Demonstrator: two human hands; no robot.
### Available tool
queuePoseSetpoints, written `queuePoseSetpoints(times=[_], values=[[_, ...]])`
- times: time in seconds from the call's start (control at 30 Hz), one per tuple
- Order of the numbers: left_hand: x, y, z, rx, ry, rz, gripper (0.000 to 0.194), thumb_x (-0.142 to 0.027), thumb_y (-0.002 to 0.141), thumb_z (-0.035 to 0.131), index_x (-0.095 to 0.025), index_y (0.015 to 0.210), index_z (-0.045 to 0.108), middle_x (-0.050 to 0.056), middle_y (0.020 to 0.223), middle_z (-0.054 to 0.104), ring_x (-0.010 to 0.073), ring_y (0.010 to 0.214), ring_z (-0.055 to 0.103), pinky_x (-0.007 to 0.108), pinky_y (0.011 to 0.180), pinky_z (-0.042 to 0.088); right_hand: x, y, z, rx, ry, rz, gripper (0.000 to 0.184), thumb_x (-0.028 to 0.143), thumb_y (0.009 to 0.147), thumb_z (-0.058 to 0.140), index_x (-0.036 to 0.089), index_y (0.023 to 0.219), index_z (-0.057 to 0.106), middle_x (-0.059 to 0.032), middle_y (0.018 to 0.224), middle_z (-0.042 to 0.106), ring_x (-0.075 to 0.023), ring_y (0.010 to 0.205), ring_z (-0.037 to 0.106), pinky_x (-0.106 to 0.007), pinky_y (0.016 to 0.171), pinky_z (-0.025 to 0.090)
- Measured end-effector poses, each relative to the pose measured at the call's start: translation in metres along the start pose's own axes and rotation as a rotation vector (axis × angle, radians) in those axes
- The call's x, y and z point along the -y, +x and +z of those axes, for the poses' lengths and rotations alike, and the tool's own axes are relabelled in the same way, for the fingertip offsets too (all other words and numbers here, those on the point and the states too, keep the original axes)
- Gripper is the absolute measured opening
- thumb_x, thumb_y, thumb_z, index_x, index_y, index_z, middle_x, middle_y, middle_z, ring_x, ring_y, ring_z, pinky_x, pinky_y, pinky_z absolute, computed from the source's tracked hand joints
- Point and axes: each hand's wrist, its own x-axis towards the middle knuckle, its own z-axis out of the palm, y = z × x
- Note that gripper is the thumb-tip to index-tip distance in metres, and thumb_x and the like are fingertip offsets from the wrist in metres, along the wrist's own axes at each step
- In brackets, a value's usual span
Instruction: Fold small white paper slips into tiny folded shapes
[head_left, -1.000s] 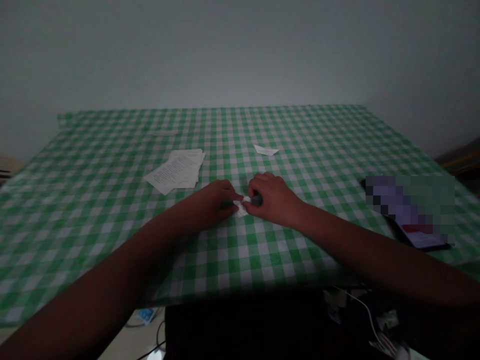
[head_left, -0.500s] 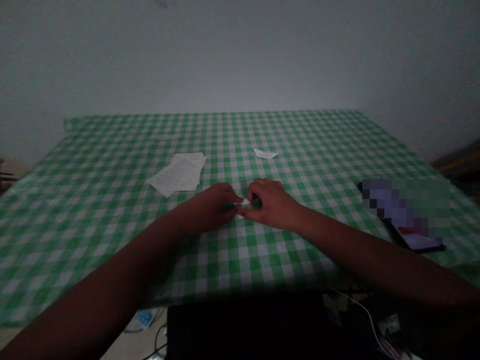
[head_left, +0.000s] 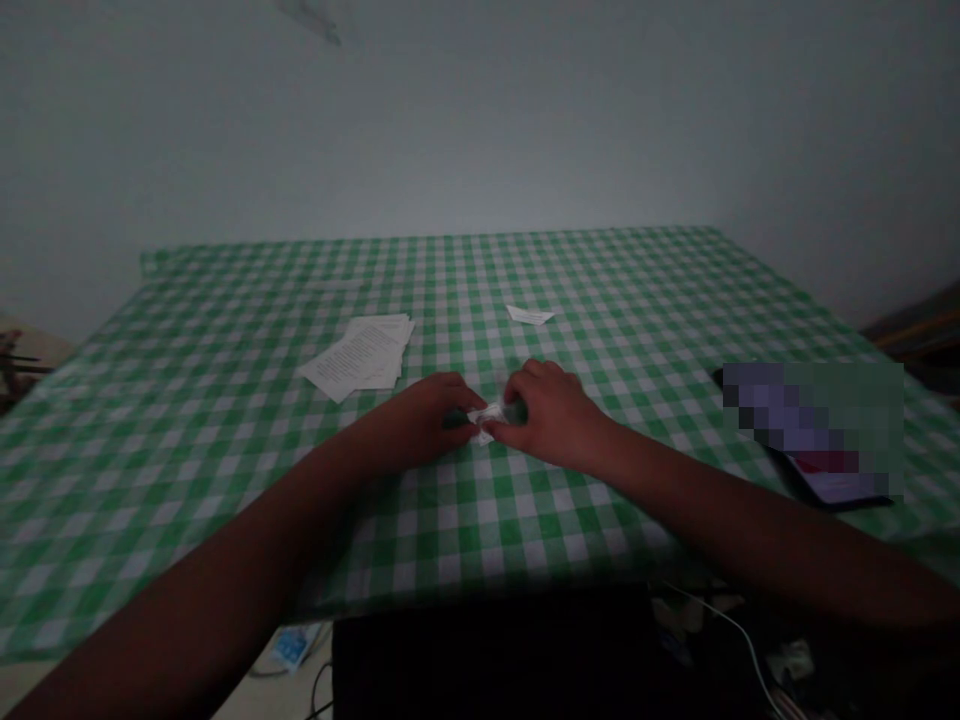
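Beyond green-checked cloth [head_left: 600,290] rises a pale wall [head_left: 480,120]; fingers [head_left: 507,433] pinch white paper [head_left: 491,412].

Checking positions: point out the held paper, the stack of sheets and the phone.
Held paper [head_left: 492,411]: head view, exposed middle.
Stack of sheets [head_left: 356,354]: head view, top sheet.
Phone [head_left: 808,436]: head view, pixelated screen.

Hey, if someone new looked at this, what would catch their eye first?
Probably the green-and-white checked tablecloth, spread across the table. At its near middle, the left hand and right hand pinch a small white paper. A phone, largely pixelated, lies at the right.
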Motion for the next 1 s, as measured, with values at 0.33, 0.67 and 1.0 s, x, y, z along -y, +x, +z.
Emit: queuePoseSetpoints(times=[0.33, 0.67, 1.0], values=[[0.007, 0.002, 0.009, -0.105, 0.023, 0.069, 0.029, -0.032, 0.088, 0.062, -0.018, 0.114, 0.060, 0.008, 0.109, 0.057, 0.0202, 0.106, 0.054, 0.038, 0.099, 0.045, 0.007, -0.001, -0.001, 0.039, 0.106, 0.017, 0.019, 0.039, 0.080, 0.068, 0.020, 0.085, 0.065, -0.0053, 0.091, 0.064, -0.0231, 0.090, 0.058, -0.038, 0.078, 0.041], [0.003, 0.002, 0.009, -0.091, 0.023, 0.051, 0.033, -0.026, 0.085, 0.062, -0.027, 0.118, 0.062, 0.005, 0.114, 0.053, 0.0214, 0.109, 0.051, 0.041, 0.102, 0.042, 0.009, -0.005, -0.004, -0.021, -0.089, 0.020, 0.033, 0.049, 0.088, 0.057, 0.019, 0.092, 0.068, -0.0105, 0.096, 0.063, -0.0298, 0.100, 0.055, -0.041, 0.078, 0.042], [0.005, 0.005, 0.009, -0.097, 0.002, 0.066, 0.015, -0.024, 0.085, 0.063, -0.022, 0.097, 0.070, 0.006, 0.109, 0.056, 0.0219, 0.105, 0.054, 0.042, 0.097, 0.044, 0.006, 0.001, 0.000, -0.007, 0.127, 0.020, 0.039, 0.054, 0.089, 0.056, 0.019, 0.078, 0.070, -0.0097, 0.081, 0.067, -0.0243, 0.083, 0.059, -0.038, 0.073, 0.044]])
